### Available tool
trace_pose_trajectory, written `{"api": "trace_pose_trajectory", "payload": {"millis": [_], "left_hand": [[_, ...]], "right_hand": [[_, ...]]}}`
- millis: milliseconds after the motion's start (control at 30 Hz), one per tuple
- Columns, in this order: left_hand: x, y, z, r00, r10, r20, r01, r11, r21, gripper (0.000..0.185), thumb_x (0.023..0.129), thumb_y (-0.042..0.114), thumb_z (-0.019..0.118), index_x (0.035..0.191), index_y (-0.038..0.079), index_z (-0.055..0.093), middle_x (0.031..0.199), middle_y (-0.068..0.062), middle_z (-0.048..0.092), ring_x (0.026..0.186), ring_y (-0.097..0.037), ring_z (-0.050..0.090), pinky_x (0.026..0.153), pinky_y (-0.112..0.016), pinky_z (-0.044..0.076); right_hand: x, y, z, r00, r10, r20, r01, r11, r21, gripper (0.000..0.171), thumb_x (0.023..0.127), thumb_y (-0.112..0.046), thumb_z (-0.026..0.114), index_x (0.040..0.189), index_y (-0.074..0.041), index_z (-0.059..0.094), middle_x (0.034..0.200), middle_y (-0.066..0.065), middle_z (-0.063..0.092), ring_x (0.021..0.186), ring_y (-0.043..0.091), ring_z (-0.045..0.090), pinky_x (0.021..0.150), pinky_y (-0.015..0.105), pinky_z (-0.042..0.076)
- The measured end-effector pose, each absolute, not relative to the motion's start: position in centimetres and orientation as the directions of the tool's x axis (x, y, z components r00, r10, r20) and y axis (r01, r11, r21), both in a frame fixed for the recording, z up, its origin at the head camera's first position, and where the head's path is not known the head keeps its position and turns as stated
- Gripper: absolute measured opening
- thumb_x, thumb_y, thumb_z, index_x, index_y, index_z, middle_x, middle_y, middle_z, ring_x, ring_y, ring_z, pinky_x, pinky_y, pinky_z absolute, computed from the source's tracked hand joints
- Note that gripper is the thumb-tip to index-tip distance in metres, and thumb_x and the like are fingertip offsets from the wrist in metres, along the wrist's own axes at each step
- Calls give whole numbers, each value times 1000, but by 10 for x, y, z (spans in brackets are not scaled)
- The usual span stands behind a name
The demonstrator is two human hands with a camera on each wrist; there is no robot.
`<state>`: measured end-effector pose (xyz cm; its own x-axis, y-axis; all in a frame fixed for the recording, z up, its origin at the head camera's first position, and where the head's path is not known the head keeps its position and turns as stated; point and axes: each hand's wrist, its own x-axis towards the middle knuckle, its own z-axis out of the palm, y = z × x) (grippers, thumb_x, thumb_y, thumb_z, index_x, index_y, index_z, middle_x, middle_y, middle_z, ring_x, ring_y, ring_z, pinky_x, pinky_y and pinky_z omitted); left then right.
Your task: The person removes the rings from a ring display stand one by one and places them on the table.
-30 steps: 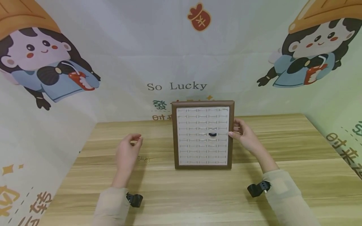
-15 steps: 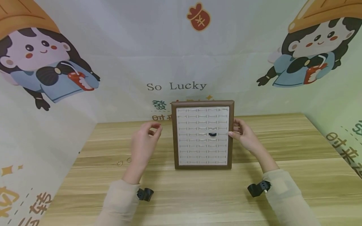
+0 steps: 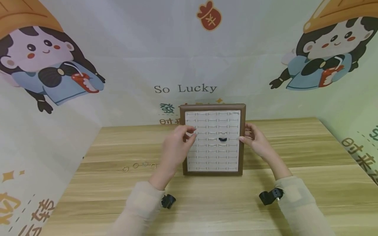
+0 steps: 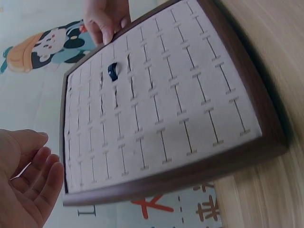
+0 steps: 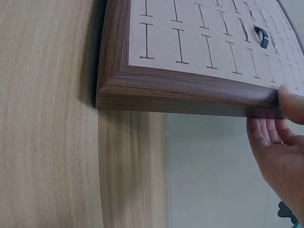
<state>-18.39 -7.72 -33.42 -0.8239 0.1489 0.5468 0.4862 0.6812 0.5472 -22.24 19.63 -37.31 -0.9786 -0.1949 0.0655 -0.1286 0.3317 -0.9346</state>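
Ring tray point(image 3: 211, 108) propped upright on tabletop point(image 3: 206, 203), dark ring point(image 3: 222, 139) in a middle slot. Head view: right hand point(image 3: 256, 140) pinching right frame edge; left hand point(image 3: 176, 148) before left edge, fingers curled, hold unclear; four rings point(image 3: 138, 166) lying left. Left wrist: left palm point(image 4: 23, 185) loosely open beside frame. Right wrist: right thumb on frame, fingers behind.

The ring board point(image 3: 211, 140) has a dark brown wood-grain frame and a pale grey face ruled with rows of thin dark slots; one dark blue ring point(image 3: 222, 139) sits in it. The worktop point(image 3: 295, 183) is light, streaky wood.
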Motion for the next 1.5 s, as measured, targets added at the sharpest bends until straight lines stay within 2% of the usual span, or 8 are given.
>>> {"api": "trace_pose_trajectory", "payload": {"millis": [200, 500, 767, 1033, 1167, 1333, 1500], "left_hand": [[-185, -58, -341, -824, 230, 518, 526, 653, 546, 13, 96, 3, 72, 109, -1, 73, 109, -14, 75, 89, -26, 73, 77, -34, 62], [-188, -35, -350, -838, 290, 462, 519, 685, 511, 14, 97, 5, 73, 110, 2, 74, 111, -12, 76, 92, -23, 73, 78, -28, 61], [-189, -23, -363, -837, 268, 476, 512, 692, 509, 12, 94, 4, 76, 106, 3, 74, 107, -11, 77, 90, -23, 75, 77, -28, 61], [-192, -16, -369, -869, 243, 430, 465, 697, 546, 16, 97, 5, 72, 113, 5, 74, 110, -9, 77, 96, -22, 74, 80, -30, 61], [-194, -12, -372, -862, 240, 448, 474, 695, 540, 18, 95, 3, 73, 114, 4, 74, 107, -8, 76, 93, -21, 72, 79, -28, 60], [-195, -8, -375, -855, 232, 464, 478, 701, 530, 21, 93, 2, 74, 114, 5, 74, 106, -7, 76, 90, -19, 70, 76, -23, 57], [-197, -5, -377, -872, 214, 439, 451, 698, 556, 23, 94, 1, 73, 116, 5, 74, 111, -8, 76, 92, -20, 71, 79, -25, 58]], "right_hand": [[-223, 197, -373, -979, -195, 67, -131, 333, -934, 61, 104, 5, 51, 153, 21, 20, 151, 43, 36, 143, 58, 38, 119, 62, 37], [-224, 198, -372, -980, -190, 58, -118, 326, -938, 61, 104, 5, 51, 154, 21, 19, 152, 42, 35, 144, 58, 37, 119, 63, 37], [-225, 199, -373, -980, -190, 58, -119, 331, -936, 61, 104, 5, 52, 153, 21, 20, 151, 42, 36, 144, 57, 39, 119, 61, 38], [-224, 198, -372, -977, -206, 54, -120, 328, -937, 63, 104, 5, 52, 154, 21, 17, 152, 42, 34, 146, 58, 36, 120, 63, 36], [-224, 198, -373, -977, -206, 54, -122, 330, -936, 64, 104, 5, 52, 154, 21, 17, 152, 42, 34, 145, 58, 36, 119, 64, 37], [-224, 198, -374, -977, -204, 55, -122, 329, -937, 63, 103, 5, 53, 154, 20, 19, 151, 42, 35, 144, 58, 38, 118, 63, 39], [-224, 199, -375, -978, -201, 54, -120, 329, -937, 61, 103, 3, 54, 153, 19, 22, 150, 40, 37, 144, 56, 39, 117, 57, 42]]}}
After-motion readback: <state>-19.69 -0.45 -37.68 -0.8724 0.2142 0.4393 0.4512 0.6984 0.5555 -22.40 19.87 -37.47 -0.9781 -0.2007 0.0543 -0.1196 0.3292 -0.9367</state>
